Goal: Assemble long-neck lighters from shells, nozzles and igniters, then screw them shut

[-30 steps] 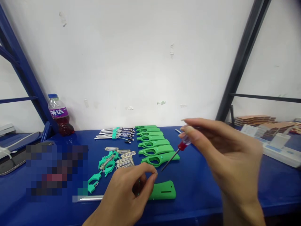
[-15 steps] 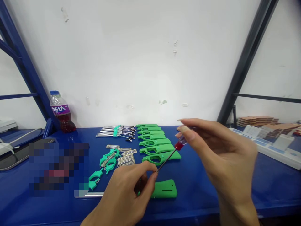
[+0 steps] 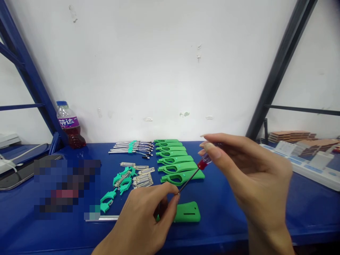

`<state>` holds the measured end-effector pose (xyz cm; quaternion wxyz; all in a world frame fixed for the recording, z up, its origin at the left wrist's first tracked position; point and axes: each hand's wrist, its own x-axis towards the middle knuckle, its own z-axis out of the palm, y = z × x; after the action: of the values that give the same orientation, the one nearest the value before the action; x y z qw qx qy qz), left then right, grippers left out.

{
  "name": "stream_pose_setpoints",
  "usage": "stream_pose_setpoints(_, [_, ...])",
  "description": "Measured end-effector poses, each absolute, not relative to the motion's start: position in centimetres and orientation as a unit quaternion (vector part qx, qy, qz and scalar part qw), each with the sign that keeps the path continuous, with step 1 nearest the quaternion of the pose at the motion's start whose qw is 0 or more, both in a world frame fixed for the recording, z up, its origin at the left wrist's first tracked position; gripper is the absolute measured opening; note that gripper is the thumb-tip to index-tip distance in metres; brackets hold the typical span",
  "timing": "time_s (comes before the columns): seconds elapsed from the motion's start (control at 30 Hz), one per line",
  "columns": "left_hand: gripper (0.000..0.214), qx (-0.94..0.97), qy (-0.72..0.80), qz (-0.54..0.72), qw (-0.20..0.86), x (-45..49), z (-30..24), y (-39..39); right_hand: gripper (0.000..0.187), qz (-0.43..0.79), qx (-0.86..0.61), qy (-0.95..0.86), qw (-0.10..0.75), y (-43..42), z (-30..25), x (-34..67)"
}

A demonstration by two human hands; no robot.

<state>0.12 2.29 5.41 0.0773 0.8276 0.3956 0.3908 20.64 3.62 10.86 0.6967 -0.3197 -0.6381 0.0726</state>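
Note:
My right hand (image 3: 255,173) grips the clear and red handle of a screwdriver (image 3: 203,163) between thumb and fingers. Its thin shaft slants down to the left, to the fingertips of my left hand (image 3: 151,212). Thumb and index finger of that hand are pinched at the screwdriver's tip; whatever tiny thing they hold is too small to name. Below them lies a green lighter body (image 3: 187,212) with a silver tube (image 3: 106,218) extending left; my left hand covers its middle.
Behind my hands lie a row of green lighter shells (image 3: 176,161), silver rods with wires (image 3: 124,147), clear plastic pieces (image 3: 143,180) and teal parts (image 3: 107,201). A drink bottle (image 3: 69,124) stands at the back left, a phone (image 3: 21,173) nearby. At right is a power strip (image 3: 321,173).
Hardly anything differs. The view has shifted very slightly, while both hands keep the same hold at the screwdriver.

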Motion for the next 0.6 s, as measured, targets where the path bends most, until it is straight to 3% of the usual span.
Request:
stream_pose_setpoints(0.27, [0.018, 0.82, 0.416, 0.384, 0.09, 0.3, 5.08, 2.48, 0.026, 0.076, -0.31, -0.7, 0.639, 3.16, 10.91, 21.13])
stream_pose_setpoints(0.6, [0.022, 0.8, 0.416, 0.391, 0.184, 0.92, 4.6, 2.68, 0.024, 0.123, -0.292, -0.721, 0.616, 3.47, 11.19, 21.5])
